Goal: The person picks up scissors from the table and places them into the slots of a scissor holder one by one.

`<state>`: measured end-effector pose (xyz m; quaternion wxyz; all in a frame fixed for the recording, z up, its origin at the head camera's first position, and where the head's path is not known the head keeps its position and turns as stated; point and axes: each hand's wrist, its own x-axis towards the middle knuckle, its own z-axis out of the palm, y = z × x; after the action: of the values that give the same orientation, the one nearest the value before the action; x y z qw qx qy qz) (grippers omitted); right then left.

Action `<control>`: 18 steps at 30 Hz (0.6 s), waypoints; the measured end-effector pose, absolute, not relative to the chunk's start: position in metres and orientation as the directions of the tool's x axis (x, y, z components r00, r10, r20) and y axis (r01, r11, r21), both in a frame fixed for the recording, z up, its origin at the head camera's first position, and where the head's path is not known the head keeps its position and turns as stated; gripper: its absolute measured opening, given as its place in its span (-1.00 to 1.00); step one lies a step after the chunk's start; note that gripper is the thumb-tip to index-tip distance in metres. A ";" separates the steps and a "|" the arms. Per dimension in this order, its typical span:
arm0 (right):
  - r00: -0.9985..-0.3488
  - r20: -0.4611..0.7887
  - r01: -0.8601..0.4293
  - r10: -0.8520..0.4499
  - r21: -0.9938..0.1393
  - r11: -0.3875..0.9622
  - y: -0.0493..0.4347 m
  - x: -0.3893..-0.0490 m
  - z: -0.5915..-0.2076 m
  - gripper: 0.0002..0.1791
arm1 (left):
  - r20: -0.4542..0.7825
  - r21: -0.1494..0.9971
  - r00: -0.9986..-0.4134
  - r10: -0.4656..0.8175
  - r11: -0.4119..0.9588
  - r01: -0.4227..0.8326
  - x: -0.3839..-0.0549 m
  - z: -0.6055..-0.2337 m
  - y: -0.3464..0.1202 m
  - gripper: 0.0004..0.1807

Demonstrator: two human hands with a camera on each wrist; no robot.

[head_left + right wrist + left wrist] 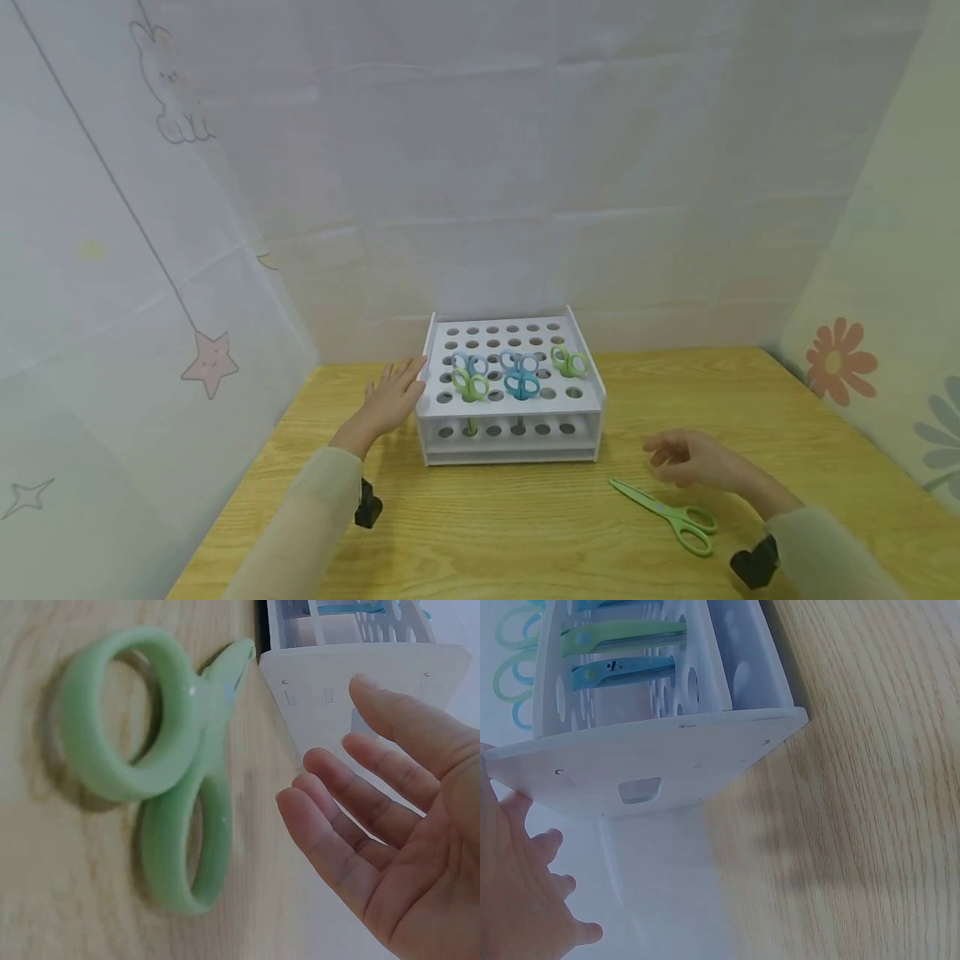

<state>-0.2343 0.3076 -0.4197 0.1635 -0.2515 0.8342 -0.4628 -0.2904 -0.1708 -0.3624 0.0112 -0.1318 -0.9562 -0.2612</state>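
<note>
A white rack (510,456) with rows of round holes stands toward the back of the table. Several scissors with blue, teal and green handles are upright in its holes, among them green scissors (570,362) at the right and teal scissors (522,384) near the front. My left hand (393,397) rests its fingertips at the rack's left side panel (649,761), fingers spread. On the table to the right lie green scissors (667,515), handles toward me. Just above them hovers my right hand (697,460), holding nothing, its fingers loosely bent in the right wrist view.
The wooden table (480,533) meets a pale cloth backdrop (495,183) behind the rack. Patterned sheets hang at both sides, with a pink star (211,363) on the left and a red flower (841,361) on the right.
</note>
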 end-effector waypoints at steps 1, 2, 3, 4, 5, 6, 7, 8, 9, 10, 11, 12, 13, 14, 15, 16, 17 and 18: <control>-0.817 -0.041 -0.271 -0.576 -0.854 0.445 0.308 -0.234 -0.420 -0.48 | 0.089 0.498 -0.965 0.247 0.828 0.258 -0.290 -0.362 -0.171 -0.43; -0.813 -0.038 -0.279 -0.582 -0.851 0.445 0.308 -0.233 -0.421 -0.50 | 0.087 0.497 -0.965 0.246 0.829 0.256 -0.291 -0.362 -0.171 -0.43; -0.808 -0.033 -0.289 -0.588 -0.848 0.445 0.308 -0.233 -0.421 -0.51 | 0.086 0.497 -0.965 0.246 0.829 0.256 -0.291 -0.362 -0.171 -0.43; -0.804 -0.028 -0.300 -0.594 -0.843 0.446 0.309 -0.232 -0.422 -0.52 | 0.086 0.497 -0.966 0.245 0.829 0.255 -0.291 -0.362 -0.171 -0.43; -0.799 -0.025 -0.310 -0.601 -0.838 0.448 0.309 -0.232 -0.423 -0.53 | 0.086 0.497 -0.966 0.246 0.829 0.255 -0.291 -0.362 -0.171 -0.43; -0.797 -0.024 -0.317 -0.603 -0.834 0.453 0.310 -0.231 -0.424 -0.54 | 0.085 0.496 -0.966 0.244 0.830 0.254 -0.291 -0.363 -0.171 -0.43; -0.796 -0.023 -0.325 -0.605 -0.827 0.459 0.310 -0.231 -0.425 -0.54 | 0.086 0.495 -0.966 0.244 0.831 0.254 -0.292 -0.363 -0.171 -0.43; -0.795 -0.021 -0.336 -0.607 -0.818 0.468 0.311 -0.230 -0.427 -0.55 | 0.087 0.494 -0.966 0.243 0.831 0.254 -0.292 -0.363 -0.171 -0.43; -0.794 -0.022 -0.342 -0.607 -0.810 0.476 0.311 -0.229 -0.428 -0.55 | 0.087 0.495 -0.966 0.243 0.831 0.254 -0.292 -0.363 -0.171 -0.43; -0.796 -0.030 -0.340 -0.605 -0.805 0.487 0.311 -0.229 -0.428 -0.55 | 0.088 0.495 -0.966 0.244 0.831 0.254 -0.292 -0.363 -0.172 -0.43; -0.797 -0.039 -0.337 -0.603 -0.800 0.497 0.311 -0.228 -0.429 -0.55 | 0.087 0.495 -0.966 0.243 0.831 0.254 -0.292 -0.363 -0.172 -0.43; -0.798 -0.049 -0.331 -0.601 -0.797 0.505 0.311 -0.228 -0.430 -0.55 | 0.086 0.495 -0.966 0.243 0.831 0.253 -0.292 -0.364 -0.172 -0.43; -0.797 -0.058 -0.330 -0.601 -0.791 0.514 0.311 -0.228 -0.430 -0.55 | 0.086 0.493 -0.966 0.244 0.832 0.254 -0.292 -0.364 -0.172 -0.43; -0.796 -0.067 -0.328 -0.602 -0.788 0.522 0.311 -0.228 -0.431 -0.56 | 0.086 0.491 -0.966 0.245 0.833 0.255 -0.292 -0.364 -0.172 -0.43; -0.794 -0.078 -0.324 -0.603 -0.786 0.527 0.310 -0.227 -0.431 -0.57 | 0.084 0.490 -0.966 0.246 0.834 0.255 -0.292 -0.363 -0.172 -0.43; -0.791 -0.086 -0.320 -0.605 -0.785 0.530 0.310 -0.227 -0.432 -0.59 | 0.085 0.490 -0.965 0.247 0.833 0.257 -0.292 -0.363 -0.172 -0.43; -0.786 -0.086 -0.327 -0.612 -0.783 0.529 0.310 -0.228 -0.433 -0.61 | 0.085 0.488 -0.965 0.249 0.834 0.258 -0.292 -0.363 -0.172 -0.43; -0.782 -0.090 -0.324 -0.617 -0.786 0.526 0.310 -0.228 -0.433 -0.62 | 0.085 0.487 -0.965 0.250 0.834 0.259 -0.292 -0.363 -0.172 -0.43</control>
<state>-0.2279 0.3103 -0.4334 0.1823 -0.2753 0.8543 -0.4015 -0.2923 -0.1718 -0.3631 0.0088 -0.1328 -0.9576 -0.2554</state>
